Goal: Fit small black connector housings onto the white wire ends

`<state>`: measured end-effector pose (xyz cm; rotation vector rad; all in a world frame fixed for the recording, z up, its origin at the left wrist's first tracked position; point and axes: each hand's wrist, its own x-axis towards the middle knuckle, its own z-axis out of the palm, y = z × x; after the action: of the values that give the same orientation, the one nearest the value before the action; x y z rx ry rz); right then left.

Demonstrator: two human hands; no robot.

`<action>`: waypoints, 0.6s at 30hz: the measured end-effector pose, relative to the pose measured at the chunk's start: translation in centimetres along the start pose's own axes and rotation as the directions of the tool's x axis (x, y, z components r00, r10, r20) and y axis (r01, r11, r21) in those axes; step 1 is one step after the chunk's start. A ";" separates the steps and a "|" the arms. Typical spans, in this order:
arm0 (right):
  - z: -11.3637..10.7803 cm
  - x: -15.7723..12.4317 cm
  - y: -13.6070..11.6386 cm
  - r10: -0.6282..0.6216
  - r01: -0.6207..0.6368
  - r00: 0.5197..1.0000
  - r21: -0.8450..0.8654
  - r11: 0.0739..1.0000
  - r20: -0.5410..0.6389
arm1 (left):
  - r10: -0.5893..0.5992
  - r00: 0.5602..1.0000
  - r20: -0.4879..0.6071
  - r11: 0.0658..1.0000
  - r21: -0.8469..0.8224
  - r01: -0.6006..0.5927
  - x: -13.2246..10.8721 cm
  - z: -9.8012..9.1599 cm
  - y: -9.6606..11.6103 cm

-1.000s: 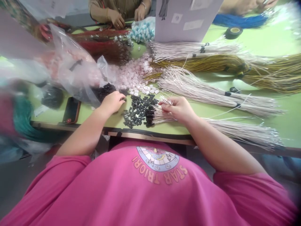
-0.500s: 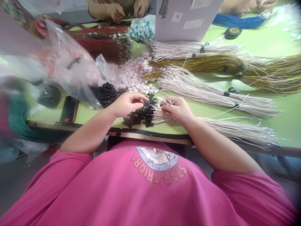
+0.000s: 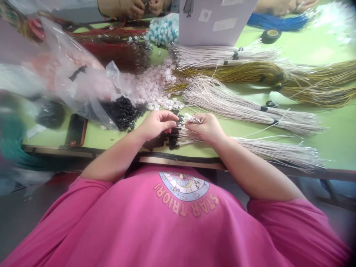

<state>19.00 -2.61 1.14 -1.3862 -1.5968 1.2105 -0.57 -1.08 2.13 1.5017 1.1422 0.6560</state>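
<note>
My left hand (image 3: 156,124) is pinched over a heap of small black connectors (image 3: 167,138) near the table's front edge; what its fingertips hold is too small to make out. My right hand (image 3: 205,126) grips the metal-tipped ends of a bundle of thin white wires (image 3: 275,152) that runs off to the right. The two hands' fingertips almost meet above the black heap.
More black connectors (image 3: 124,111) spill from a clear plastic bag (image 3: 80,85). Pink-white connectors (image 3: 155,87), white wire bundles (image 3: 244,107), yellow wires (image 3: 306,79), a phone (image 3: 75,130) and a tape roll (image 3: 270,35) lie on the green table (image 3: 333,137). Another person's hands (image 3: 136,6) work opposite.
My left hand has moved right from the black heap's left side and closed in on my right hand, fingers pinched. My right hand has kept its hold on the wire ends.
</note>
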 end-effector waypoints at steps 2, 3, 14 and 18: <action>0.0 0.1 0.1 -0.007 0.007 1.000 -0.011 1.000 0.004 | -0.016 1.000 -0.024 1.000 0.020 0.017 -0.1 0.0 0.0; 0.0 0.1 0.1 -0.007 0.007 1.000 -0.016 1.000 0.007 | -0.014 0.999 -0.041 1.000 0.025 0.015 -0.1 0.0 0.0; 0.1 0.1 0.1 -0.012 0.013 0.999 -0.042 0.999 0.031 | 0.044 0.993 -0.114 0.999 0.003 -0.044 0.0 0.3 -0.2; 0.1 0.0 -0.2 0.004 -0.002 0.999 -0.041 0.999 0.052 | 0.074 0.989 -0.129 0.997 0.041 -0.070 -0.2 0.4 -0.1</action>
<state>18.85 -2.59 1.29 -1.3933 -1.6644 1.2304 -0.35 -1.37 1.96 1.5551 1.2084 0.7962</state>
